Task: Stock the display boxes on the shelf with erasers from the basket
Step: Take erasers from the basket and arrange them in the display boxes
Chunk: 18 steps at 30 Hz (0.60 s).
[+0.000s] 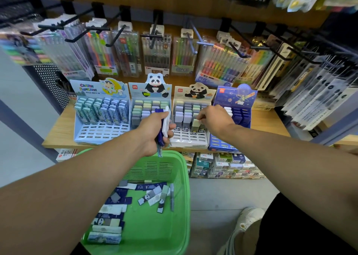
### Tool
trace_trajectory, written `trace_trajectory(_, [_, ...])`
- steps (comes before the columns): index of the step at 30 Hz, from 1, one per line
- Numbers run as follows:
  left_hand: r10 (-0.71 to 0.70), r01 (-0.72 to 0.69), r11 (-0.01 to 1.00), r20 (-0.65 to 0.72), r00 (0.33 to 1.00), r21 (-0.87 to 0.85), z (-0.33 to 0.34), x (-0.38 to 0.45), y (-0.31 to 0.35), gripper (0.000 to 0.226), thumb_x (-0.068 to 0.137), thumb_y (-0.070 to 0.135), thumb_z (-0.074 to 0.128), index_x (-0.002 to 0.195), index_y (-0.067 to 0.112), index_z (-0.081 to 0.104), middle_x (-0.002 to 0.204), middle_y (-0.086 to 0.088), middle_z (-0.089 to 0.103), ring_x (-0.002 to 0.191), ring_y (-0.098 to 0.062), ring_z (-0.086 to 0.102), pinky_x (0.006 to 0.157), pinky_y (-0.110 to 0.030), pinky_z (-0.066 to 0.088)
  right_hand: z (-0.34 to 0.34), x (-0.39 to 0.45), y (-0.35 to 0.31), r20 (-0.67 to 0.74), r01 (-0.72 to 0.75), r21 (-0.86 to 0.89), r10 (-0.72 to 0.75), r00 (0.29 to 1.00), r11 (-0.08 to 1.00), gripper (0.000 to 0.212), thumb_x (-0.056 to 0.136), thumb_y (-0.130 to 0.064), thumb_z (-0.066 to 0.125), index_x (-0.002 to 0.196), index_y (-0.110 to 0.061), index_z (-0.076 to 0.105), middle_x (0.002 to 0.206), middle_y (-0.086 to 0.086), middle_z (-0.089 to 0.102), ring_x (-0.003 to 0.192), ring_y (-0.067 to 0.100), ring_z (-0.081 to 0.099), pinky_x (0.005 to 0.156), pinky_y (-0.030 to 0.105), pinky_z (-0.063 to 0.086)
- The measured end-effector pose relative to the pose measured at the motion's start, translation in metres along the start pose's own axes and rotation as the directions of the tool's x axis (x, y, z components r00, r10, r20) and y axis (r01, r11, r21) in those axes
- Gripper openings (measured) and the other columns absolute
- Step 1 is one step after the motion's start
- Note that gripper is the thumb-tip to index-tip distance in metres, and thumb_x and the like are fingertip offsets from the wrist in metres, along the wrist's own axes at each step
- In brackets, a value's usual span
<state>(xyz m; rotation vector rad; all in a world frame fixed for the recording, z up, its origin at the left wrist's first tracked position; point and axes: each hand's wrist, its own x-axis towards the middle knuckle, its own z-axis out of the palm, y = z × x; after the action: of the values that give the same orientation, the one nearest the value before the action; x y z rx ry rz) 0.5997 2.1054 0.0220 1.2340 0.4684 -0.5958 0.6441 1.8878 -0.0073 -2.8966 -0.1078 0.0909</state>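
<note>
Partway, we judge: our right hand [215, 119] pinches a pale eraser [196, 123] into the panda box [190, 138]; our left hand [155, 132] grips several erasers [164, 122] — the basket [182, 177] at six o'clock holds plenty more.

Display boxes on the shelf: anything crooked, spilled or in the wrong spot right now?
Nothing looks spilled or damaged. The four display boxes sit side by side, erasers upright in rows. The pale eraser under the right hand stands higher than its neighbours, seemingly not yet pushed down.

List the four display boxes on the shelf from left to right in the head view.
Crayon Shin-chan box → sitting-panda box → lying-panda box → dark blue space box.
</note>
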Motion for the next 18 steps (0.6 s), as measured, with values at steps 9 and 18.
trace_trajectory(9, [0.088, -0.086, 0.983, -0.003, 0.996, 0.162, 0.006, -0.004, -0.002, 0.052, 0.068, 0.039, 0.086, 0.107, 0.009, 0.069, 0.086, 0.000, 0.067, 0.061, -0.009, 0.051, 0.036, -0.017, 0.034, -0.039, -0.013, -0.040, 0.299, -0.275, 0.818, 0.034, 0.953, 0.504, 0.038, 0.099, -0.049, 0.057, 0.103, -0.013, 0.070, 0.084, 0.009, 0.071, 0.068, 0.018, 0.067, 0.062, 0.031, 0.057])
trace_trajectory(18, [0.002, 0.007, 0.982, -0.046, 0.999, 0.189, 0.013, -0.002, -0.010, 0.031, 0.085, 0.037, 0.075, 0.103, 0.013, 0.069, 0.080, 0.002, 0.069, 0.051, -0.005, 0.057, 0.038, -0.016, 0.036, -0.048, -0.018, -0.024, 0.353, -0.370, 0.909, 0.117, 0.928, 0.193, 0.015, 0.104, -0.008, 0.052, 0.115, -0.004, 0.062, 0.095, 0.020, 0.074, 0.079, 0.024, 0.074, 0.066, 0.027, 0.062])
